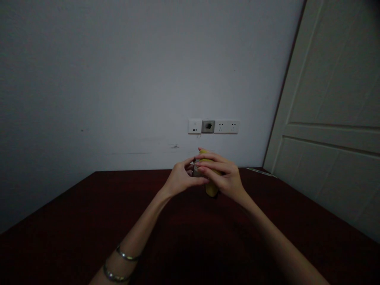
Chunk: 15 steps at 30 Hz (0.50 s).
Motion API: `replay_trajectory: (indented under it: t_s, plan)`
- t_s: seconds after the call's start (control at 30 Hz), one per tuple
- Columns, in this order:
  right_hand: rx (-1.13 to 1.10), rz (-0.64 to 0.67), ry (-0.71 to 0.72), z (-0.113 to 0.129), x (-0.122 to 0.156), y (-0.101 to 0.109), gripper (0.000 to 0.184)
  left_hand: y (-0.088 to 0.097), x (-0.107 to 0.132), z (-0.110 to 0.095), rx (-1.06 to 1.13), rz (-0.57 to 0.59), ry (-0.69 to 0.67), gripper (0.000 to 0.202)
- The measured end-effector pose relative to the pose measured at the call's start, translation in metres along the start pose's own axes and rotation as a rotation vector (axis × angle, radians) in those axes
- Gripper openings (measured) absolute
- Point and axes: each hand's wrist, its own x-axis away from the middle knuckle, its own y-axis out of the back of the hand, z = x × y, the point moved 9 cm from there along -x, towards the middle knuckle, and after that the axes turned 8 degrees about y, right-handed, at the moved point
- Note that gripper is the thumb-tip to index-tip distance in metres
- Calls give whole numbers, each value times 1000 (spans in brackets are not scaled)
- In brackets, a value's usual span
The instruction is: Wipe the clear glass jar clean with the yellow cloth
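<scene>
Head view: right hand wraps an upright yellow object; left hand pinches a small metal piece against it.

Dim, flat light leaves the wall grey and darkening toward the corners, with no glare, a deep shadow on the table just below the left hand and right hand, soft blur over both and the yellow fruit, and the door to their right leaning from wide-lens distortion.
</scene>
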Motion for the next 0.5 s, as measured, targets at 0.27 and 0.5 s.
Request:
replay_trajectory:
  t_s: [0.27,0.5]
  plan:
    - [75,-87,-95,-11,3,4,15,1,1,1,-236,-66,-42,59]
    - [22,-78,-181,-17,1,5,12,1,3,-3,-196,-43,-49,61]
